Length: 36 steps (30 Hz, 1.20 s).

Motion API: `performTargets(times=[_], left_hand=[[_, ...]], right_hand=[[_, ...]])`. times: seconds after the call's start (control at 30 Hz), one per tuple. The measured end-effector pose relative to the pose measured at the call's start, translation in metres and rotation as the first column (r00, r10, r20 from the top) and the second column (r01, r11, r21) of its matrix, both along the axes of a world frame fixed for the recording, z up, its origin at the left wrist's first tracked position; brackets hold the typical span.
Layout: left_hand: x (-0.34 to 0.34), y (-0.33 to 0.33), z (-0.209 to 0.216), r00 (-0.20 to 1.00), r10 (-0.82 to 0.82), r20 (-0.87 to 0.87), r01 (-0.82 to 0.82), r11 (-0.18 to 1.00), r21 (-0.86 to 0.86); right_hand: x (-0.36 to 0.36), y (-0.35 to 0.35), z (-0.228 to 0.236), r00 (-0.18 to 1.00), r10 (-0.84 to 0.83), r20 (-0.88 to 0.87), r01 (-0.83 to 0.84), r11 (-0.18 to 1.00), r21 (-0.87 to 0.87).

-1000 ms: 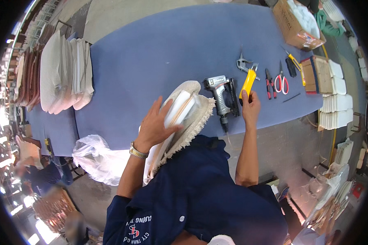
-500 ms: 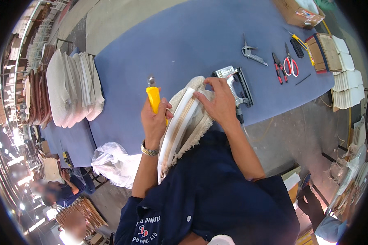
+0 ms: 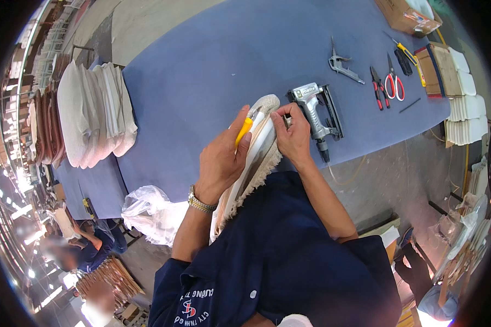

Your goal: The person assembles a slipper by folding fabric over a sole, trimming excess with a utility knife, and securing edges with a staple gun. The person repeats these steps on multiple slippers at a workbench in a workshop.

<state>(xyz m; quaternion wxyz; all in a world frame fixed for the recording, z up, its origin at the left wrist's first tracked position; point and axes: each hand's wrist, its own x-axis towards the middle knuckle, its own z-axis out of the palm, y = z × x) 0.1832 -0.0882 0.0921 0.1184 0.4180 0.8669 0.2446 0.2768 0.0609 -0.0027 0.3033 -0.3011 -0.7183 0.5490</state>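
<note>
A curved padded panel (image 3: 259, 143) leans against my body, with beige fabric, a frayed edge and white and wood-coloured layers along its side. My left hand (image 3: 223, 158) is closed on a yellow-handled tool (image 3: 244, 132). Its metal tip lies at the panel's upper end, partly covered by my fingers, so I cannot tell whether it touches. With thumb and fingers, my right hand (image 3: 293, 131) pinches the fabric edge near that same end. Just right of this hand, a silver staple gun (image 3: 316, 109) lies on the blue table (image 3: 196, 71).
On the table's right are an air blow gun (image 3: 343, 68), pliers (image 3: 378, 90), red-handled scissors (image 3: 394, 84) and a yellow cutter (image 3: 412, 59). Stacked beige padded panels (image 3: 95, 117) stand at left. A clear plastic bag (image 3: 153, 215) hangs by the near edge. Another person (image 3: 90, 248) is at lower left.
My left hand has moved right and up, bringing the tool from beside the panel to its upper end. The panel has turned more edge-on, and my right hand still grips its fabric.
</note>
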Motion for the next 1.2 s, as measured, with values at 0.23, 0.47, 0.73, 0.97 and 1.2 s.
performTargets(times=[0.23,0.47,0.73,0.97,1.2], left_hand=[[-0.004,0.015,0.016,0.997,-0.026,0.077,0.050,0.945,-0.323],[-0.003,0.022,0.015,0.995,-0.030,0.093,0.060,0.940,-0.335],[0.001,0.030,0.013,0.993,-0.012,0.115,0.058,0.911,-0.408],[0.002,0.028,0.006,0.992,-0.001,0.127,0.047,0.932,-0.360],[0.000,0.029,0.004,0.990,0.004,0.142,0.048,0.930,-0.364]], right_hand=[[0.001,0.001,-0.008,1.000,0.006,0.001,-0.006,0.999,0.054],[0.003,0.002,-0.011,1.000,0.008,0.009,-0.009,0.999,0.043],[0.006,0.005,-0.016,1.000,0.016,-0.010,-0.016,1.000,0.022],[0.008,0.007,-0.014,0.999,0.031,0.018,-0.031,0.999,0.023],[0.009,0.007,-0.015,0.999,0.041,0.030,-0.040,0.999,-0.004]])
